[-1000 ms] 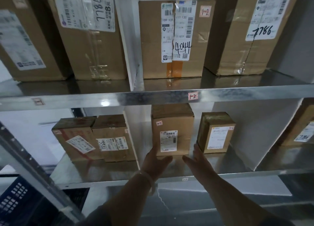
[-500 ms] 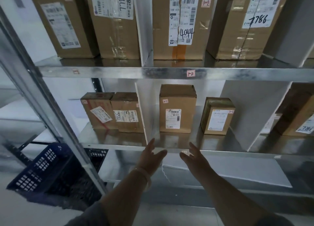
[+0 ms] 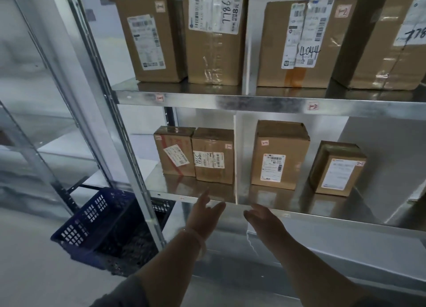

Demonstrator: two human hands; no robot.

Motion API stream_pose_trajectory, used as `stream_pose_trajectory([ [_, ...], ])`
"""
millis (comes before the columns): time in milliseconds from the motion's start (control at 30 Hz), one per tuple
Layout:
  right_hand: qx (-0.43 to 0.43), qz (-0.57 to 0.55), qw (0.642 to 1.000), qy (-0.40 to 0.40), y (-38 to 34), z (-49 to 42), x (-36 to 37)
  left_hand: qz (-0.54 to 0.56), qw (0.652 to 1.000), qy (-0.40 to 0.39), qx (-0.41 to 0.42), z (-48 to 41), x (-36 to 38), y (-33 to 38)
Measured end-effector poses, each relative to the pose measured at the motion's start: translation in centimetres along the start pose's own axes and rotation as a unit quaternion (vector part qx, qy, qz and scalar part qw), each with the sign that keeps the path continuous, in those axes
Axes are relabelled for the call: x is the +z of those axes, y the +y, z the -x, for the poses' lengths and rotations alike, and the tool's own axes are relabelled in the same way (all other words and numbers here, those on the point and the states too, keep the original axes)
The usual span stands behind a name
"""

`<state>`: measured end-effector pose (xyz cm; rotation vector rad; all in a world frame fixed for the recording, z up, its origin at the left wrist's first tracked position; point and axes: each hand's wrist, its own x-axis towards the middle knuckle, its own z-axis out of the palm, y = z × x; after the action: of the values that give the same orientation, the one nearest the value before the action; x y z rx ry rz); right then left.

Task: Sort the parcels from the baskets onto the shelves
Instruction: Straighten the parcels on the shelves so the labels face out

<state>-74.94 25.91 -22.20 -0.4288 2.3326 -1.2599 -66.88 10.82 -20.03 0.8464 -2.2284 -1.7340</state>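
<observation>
**A:** In the head view, what are the hands doing?

**B:** Both hold nothing. The left hand (image 3: 202,214) is stretched toward the front edge of the lower shelf (image 3: 322,216), its fingers straight and spread apart. The right hand (image 3: 262,219) is just beside it, with the fingers loose, a little bent and apart. I cannot tell whether either hand touches the edge.

**A:** Where are the parcels?

**B:** A white divider (image 3: 235,159) splits the lower shelf. To its right stands the tall box (image 3: 280,154), upright with its label to the front. The small box (image 3: 336,168) is near it, further right, and they do not touch. To the left of the divider, the red-taped box (image 3: 175,151) and the brown box (image 3: 213,155) stand side by side and touch.

**A:** And higher up?

**B:** The upper shelf (image 3: 230,100) carries four big boxes. One is the 4044 box (image 3: 299,41), right of the divider. Another is the 7786 box (image 3: 214,34), left of it.

**A:** The basket?

**B:** The blue basket (image 3: 92,221) is on the floor at the lower left, partly behind the metal post (image 3: 129,168). Its inside is dark, so I cannot tell what it holds.

**A:** Anything on the arms?

**B:** A pale bracelet (image 3: 200,240) is on the left wrist.
</observation>
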Motion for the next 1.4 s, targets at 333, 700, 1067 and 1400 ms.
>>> stream_pose_trajectory([
  [333,-0.017,-0.029,0.999,0.023,-7.9,-6.4,9.8,0.02,0.999,-0.009,0.041,-8.7,-12.0,-2.2],
  [700,0.049,-0.064,0.982,0.169,-8.0,-12.4,12.7,-0.054,0.987,-0.121,0.091,-18.0,-13.0,-3.3],
  [1067,0.098,-0.058,0.966,0.234,-11.7,-15.0,10.2,-0.049,0.983,-0.173,0.031,-21.4,-10.6,-0.5],
  [1400,0.1,0.007,0.974,0.205,-14.0,-15.3,8.1,-0.042,0.987,-0.152,0.025,-22.8,-8.9,-0.5],
])
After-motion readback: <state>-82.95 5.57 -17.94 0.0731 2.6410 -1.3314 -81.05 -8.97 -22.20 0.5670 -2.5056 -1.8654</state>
